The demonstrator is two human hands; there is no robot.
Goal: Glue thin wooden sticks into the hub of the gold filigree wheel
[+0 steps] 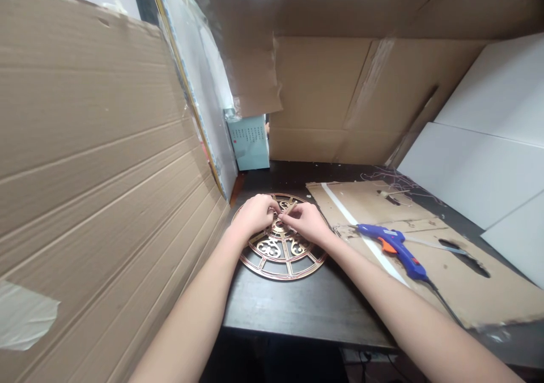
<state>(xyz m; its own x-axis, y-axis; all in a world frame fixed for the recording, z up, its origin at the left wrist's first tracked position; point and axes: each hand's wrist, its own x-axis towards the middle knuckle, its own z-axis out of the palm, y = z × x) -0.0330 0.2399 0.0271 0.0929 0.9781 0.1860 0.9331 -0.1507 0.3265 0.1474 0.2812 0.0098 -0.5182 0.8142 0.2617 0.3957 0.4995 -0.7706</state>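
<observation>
Over openwork disc [285, 250], R hand [306, 222] pinches sm. stick [291, 208]; L hand [256, 213] curled, grip unclear.

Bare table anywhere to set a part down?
Free: table between the round lattice and its near edge, flanked by the forearms. Crowded: the lattice, under left hand and right hand; the cardboard sheet, carrying the glue gun.

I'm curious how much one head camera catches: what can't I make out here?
All in the head view:
Middle of the round openwork piece: partly hidden behind the left hand and right hand.
Thin strip at the right hand: too small to tell whether it is gripped.
Light-blue box: its writing is too small to read.
Both forearms: cut off by the bottom edge.
</observation>
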